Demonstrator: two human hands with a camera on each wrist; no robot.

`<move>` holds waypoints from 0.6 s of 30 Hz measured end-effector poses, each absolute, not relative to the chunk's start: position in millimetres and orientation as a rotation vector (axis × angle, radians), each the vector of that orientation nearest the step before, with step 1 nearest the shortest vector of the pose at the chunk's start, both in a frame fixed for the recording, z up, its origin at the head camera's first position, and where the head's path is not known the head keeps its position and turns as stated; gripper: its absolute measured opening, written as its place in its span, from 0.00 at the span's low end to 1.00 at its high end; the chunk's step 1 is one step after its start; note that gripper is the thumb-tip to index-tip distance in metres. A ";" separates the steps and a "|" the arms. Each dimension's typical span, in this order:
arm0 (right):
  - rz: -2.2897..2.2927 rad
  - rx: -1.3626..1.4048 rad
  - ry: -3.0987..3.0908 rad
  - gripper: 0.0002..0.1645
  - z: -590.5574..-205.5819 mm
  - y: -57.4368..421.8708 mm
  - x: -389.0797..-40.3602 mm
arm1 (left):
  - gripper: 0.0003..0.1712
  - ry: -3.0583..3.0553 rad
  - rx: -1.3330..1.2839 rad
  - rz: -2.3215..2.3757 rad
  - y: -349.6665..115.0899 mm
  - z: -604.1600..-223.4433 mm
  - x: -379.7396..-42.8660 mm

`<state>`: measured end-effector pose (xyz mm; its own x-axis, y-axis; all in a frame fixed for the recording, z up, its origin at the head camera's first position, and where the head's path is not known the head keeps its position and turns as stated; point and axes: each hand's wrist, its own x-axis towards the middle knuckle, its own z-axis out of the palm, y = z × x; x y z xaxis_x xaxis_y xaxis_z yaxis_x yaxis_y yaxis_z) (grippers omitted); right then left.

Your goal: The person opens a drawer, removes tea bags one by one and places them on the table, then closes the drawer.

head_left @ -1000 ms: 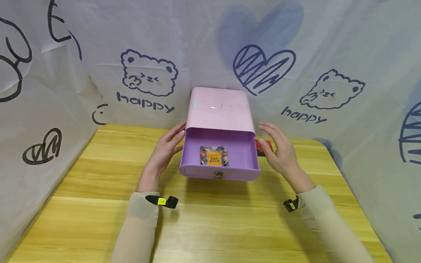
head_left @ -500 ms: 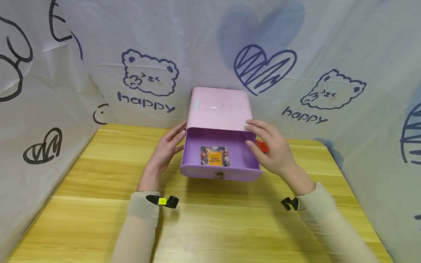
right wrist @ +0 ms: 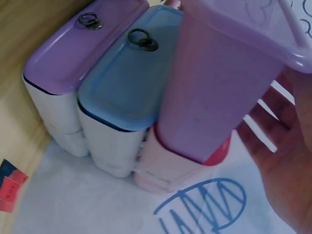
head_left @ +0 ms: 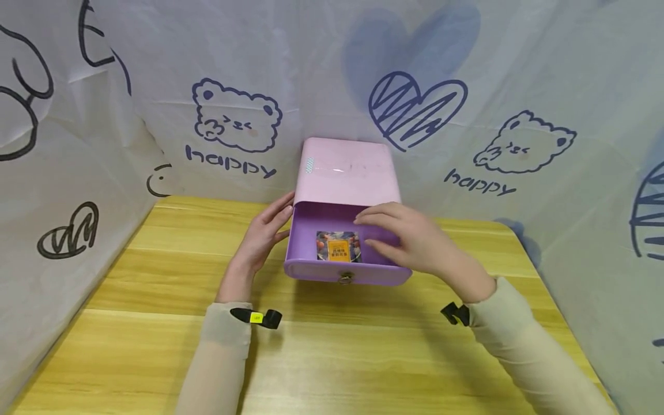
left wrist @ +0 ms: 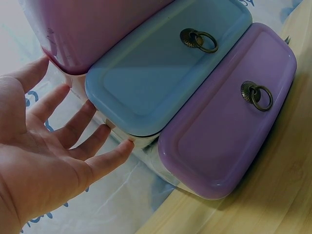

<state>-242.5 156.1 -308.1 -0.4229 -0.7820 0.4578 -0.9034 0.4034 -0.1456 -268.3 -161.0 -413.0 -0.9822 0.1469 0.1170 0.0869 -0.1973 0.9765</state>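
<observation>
A drawer unit with a pink top (head_left: 347,173) stands against the back cloth, its top purple drawer (head_left: 311,271) pulled out. Inside that drawer lies a square packet (head_left: 338,246) with a fruit print and an orange label. My left hand (head_left: 261,233) rests its spread fingertips on the unit's left side, near the blue middle drawer (left wrist: 165,73) in the left wrist view. Over the right part of the open drawer, my right hand (head_left: 417,239) reaches in with thumb and fingers apart, close to the packet and holding nothing. The lower purple drawer (left wrist: 224,117) is closed, like the blue one.
A small red and black packet (right wrist: 10,187) lies on the wooden table (head_left: 321,357) to the unit's right, seen in the right wrist view. A white cloth (head_left: 332,69) with drawn bears and hearts hangs behind the table.
My right hand has moved left from beside the unit to over the open drawer, and now hides the red and black packet in the head view. The left hand stays put.
</observation>
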 end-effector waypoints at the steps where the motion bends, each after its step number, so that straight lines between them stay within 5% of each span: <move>1: 0.507 1.485 -2.377 0.24 -305.7 154.6 -242.2 | 0.32 1.964 0.290 2.386 -160.9 -413.2 -268.4; 18: 0.035 1.690 -2.640 0.25 -279.4 125.6 -242.0 | 0.32 1.975 0.272 2.378 -160.8 -412.1 -266.9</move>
<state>-242.0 125.6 -279.4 -0.4186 -0.9080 0.0174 -0.9082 0.4183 -0.0152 -266.9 -160.8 -412.1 -0.9839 0.1409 0.1102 0.0824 -0.1897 0.9784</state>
